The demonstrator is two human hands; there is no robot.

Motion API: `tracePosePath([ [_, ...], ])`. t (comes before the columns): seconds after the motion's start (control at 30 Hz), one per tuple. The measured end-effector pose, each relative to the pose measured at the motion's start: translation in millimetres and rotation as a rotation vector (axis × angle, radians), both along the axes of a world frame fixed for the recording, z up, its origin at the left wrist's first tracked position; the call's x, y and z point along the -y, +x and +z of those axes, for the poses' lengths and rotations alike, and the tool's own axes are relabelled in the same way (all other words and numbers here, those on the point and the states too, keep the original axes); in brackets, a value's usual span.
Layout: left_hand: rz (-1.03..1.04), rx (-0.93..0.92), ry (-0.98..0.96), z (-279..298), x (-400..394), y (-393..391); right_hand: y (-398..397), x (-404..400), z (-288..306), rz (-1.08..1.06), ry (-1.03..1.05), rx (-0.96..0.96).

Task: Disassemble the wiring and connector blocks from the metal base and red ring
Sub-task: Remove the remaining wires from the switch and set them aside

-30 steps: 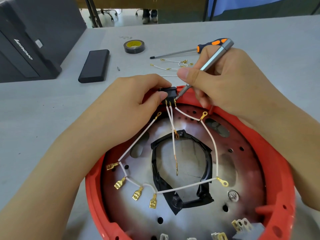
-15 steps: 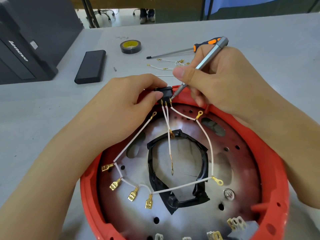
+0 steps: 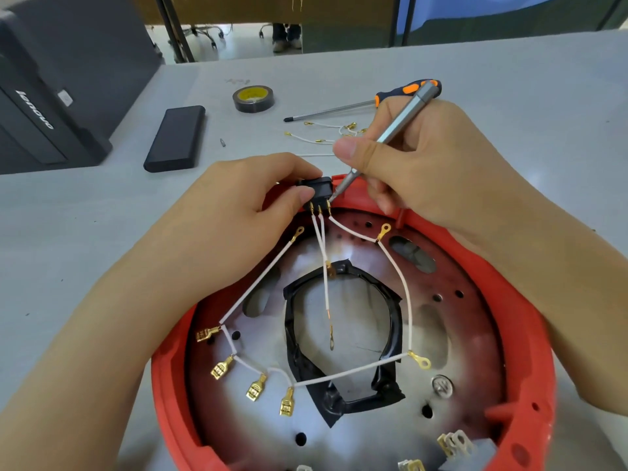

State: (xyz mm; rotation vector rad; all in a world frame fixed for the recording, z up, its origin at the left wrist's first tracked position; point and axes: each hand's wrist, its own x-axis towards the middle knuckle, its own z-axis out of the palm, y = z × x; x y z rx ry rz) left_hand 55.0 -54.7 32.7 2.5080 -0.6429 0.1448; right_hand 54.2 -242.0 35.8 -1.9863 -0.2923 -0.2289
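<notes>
A grey table carries the red ring with its metal base at near centre; chair legs stand on the floor beyond. At far left a black case reads "Lenovo". At the ring's far rim the left hand pinches one black connector block with three white wires, four gold spade terminals near left, while the right hand grips a grey tool, tip at the block.

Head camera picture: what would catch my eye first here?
The big red ring around a metal base fills the foreground, with white wires and gold clips strung across it. At its far rim, the left hand pinches a small black block while the right hand pokes it with a thin grey screwdriver.
</notes>
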Motion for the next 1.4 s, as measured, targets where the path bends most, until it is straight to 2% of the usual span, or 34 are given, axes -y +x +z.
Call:
tracePosePath([
  [0.9, 0.004, 0.026, 0.001, 0.7, 3.0, -0.1, 14.0, -3.3, 5.2, 0.043, -0.193, -0.1],
  [1.17, 0.025, 0.021, 0.011, -0.1, 4.1, 0.6, 18.1, -2.3, 2.4, 0.049, -0.136, -0.134],
  [1.3, 0.019, 0.03, 0.013, 0.7, 3.0, 0.8, 10.5, -4.3, 2.4, 0.033, 0.013, -0.07],
  [1.4, 0.011, 0.024, 0.005, 1.4, 2.6, 0.1, 6.0, -6.5, 3.1, 0.054, -0.002, -0.058],
])
